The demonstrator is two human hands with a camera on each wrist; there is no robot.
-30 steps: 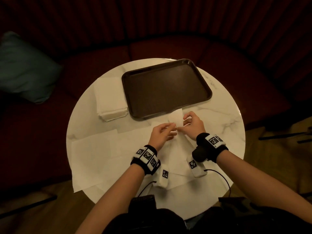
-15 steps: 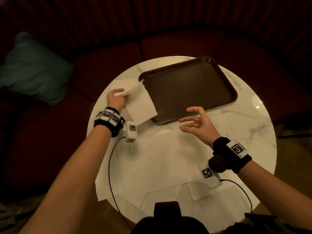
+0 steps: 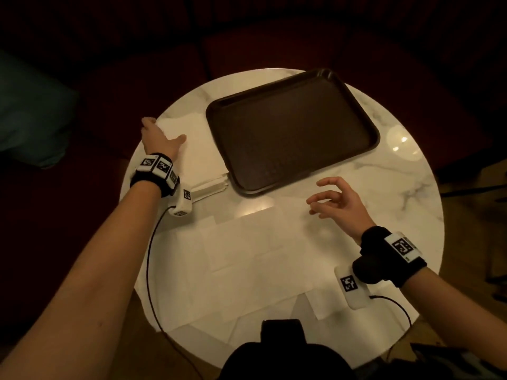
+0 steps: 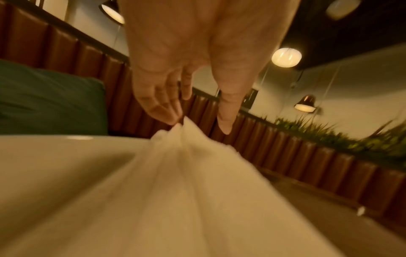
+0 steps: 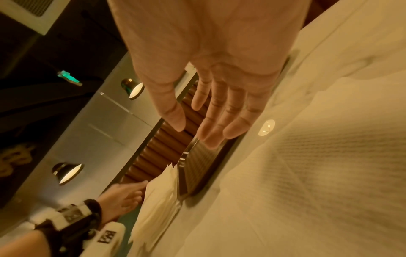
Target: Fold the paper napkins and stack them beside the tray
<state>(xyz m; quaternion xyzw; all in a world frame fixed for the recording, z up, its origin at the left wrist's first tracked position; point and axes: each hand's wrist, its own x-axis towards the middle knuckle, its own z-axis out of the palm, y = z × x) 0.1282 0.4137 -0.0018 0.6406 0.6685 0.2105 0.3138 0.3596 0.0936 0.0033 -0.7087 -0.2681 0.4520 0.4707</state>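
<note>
Napkins folded into a stack (image 3: 201,160) lie on the round marble table (image 3: 411,193), touching the long side of the dark brown tray (image 3: 290,127) that faces nine o'clock. Our left hand (image 3: 159,138) rests at the far corner of that stack, around ten o'clock on the tabletop; from the left wrist view the fingers (image 4: 158,104) reach down to the raised corner of the top napkin while the thumb stands apart from it, and we cannot tell whether the fingertips actually pinch the paper or only touch it. Our right hand (image 3: 337,201) hovers above the table at about three o'clock, just on our side of the tray's near edge, with fingers (image 5: 219,111) spread loosely and slightly bent, holding nothing. Unfolded napkins (image 3: 260,256) lie flat and overlapping across the near half of the table, from the centre toward six o'clock. The tray itself sits toward twelve o'clock. A green cushion (image 4: 44,97) lies on the bench beyond the table at nine o'clock
</note>
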